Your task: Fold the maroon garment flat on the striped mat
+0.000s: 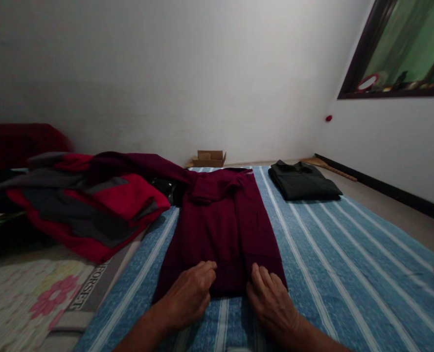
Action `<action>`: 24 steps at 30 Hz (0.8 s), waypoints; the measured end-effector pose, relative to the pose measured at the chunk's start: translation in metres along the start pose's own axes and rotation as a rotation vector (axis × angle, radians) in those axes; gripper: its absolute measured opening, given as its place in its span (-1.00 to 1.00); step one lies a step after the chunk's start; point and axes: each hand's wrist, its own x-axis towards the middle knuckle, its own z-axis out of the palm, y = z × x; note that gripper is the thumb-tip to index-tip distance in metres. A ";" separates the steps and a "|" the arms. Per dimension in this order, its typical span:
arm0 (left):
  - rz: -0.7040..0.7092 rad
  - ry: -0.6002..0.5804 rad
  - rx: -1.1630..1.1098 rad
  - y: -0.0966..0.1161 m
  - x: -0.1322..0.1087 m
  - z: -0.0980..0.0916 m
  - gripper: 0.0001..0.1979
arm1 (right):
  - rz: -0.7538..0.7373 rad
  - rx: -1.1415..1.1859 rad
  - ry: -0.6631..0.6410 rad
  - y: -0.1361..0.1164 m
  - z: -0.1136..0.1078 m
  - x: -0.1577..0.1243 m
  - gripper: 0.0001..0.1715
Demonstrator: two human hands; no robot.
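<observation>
- We see a blue striped sheet [330,254] spread over the floor, filling most of the view.
- On it the maroon garment [220,225] lies flat, folded lengthwise, with its hem towards us.
- A red and grey jacket [92,210] is heaped to its left.
- A dark folded shirt [303,183] sits apart, at the far right.
- Our left hand [189,293] curls on the hem; we cannot tell whether it pinches cloth.
- Our right hand [271,300] rests open, fingertips on the hem.

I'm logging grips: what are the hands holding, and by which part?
Both the left hand and right hand rest on the near hem of the maroon sweater; whether the fingers pinch it cannot be told.
</observation>
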 end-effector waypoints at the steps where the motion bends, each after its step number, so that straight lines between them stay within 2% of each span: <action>1: 0.000 0.002 0.007 0.000 -0.001 0.001 -0.67 | -0.003 0.000 0.014 0.000 0.001 0.000 -0.61; 6: -0.022 -0.004 0.047 0.002 -0.003 0.009 -0.65 | -0.044 0.020 0.051 0.001 0.005 -0.001 -0.59; 14: -0.082 -0.055 0.039 0.003 -0.002 0.015 -0.55 | -0.095 0.029 0.014 0.002 0.002 0.002 -0.58; 24: -0.091 -0.154 0.072 0.008 0.003 -0.001 -0.53 | -0.060 -0.063 0.066 -0.007 0.005 0.000 -0.56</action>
